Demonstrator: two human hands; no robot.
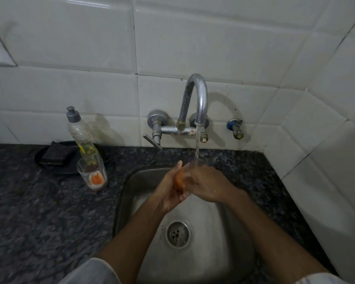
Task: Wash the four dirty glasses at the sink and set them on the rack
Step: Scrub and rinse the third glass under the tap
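Centrally, above the sink [131,181], both hands hold one glass [180,178] beneath the running tap [195,99]. Left hand [170,191] curls round its orange-marked side; right hand [207,185] wraps the opposite side, largely hiding it. A second glass [92,174] stands on the counter [39,212], beside the soap bottle [80,136].

Both forearms reach forward and meet. The left hand [169,189] curls, thumb up, round a glass [179,179]; the right hand [208,184] lies over it from the other side, fingers wrapped.
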